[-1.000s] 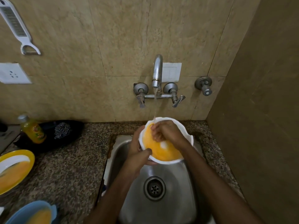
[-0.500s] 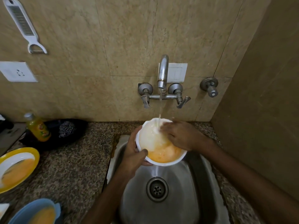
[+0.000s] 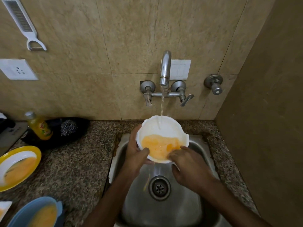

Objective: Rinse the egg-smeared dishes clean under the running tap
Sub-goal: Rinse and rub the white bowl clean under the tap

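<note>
Head view shows the white round plastic bowl (image 3: 164,126) held over the steel sink (image 3: 165,213), just under the metal wall tap (image 3: 165,66). A thin water stream (image 3: 162,104) falls on the far inner wall of the bowl, and the orange egg liquid gathers at the near side. I think the bowl is tilted toward the person so that water pushes the egg down and over the near rim; a thin yellow trickle falls toward the drain (image 3: 159,188).

The left hand (image 3: 136,154) has its grip clamped on the left rim, thumb inside and fingers behind. The right hand (image 3: 188,164) has its grip closed on the near right rim, and its fingertips (image 3: 173,154) reach into the egg, probably to rub it loose.

The bowl stays inside the sink edges, so spill goes into the basin. A brown side wall (image 3: 262,128) stands close on the right and leaves little room there. The speckled granite tabletop (image 3: 82,161) on the left is more open. On it wait a yellow round plate (image 3: 35,150) and a blue plastic bowl (image 3: 24,208), both with egg, not yet rinsed.
</note>
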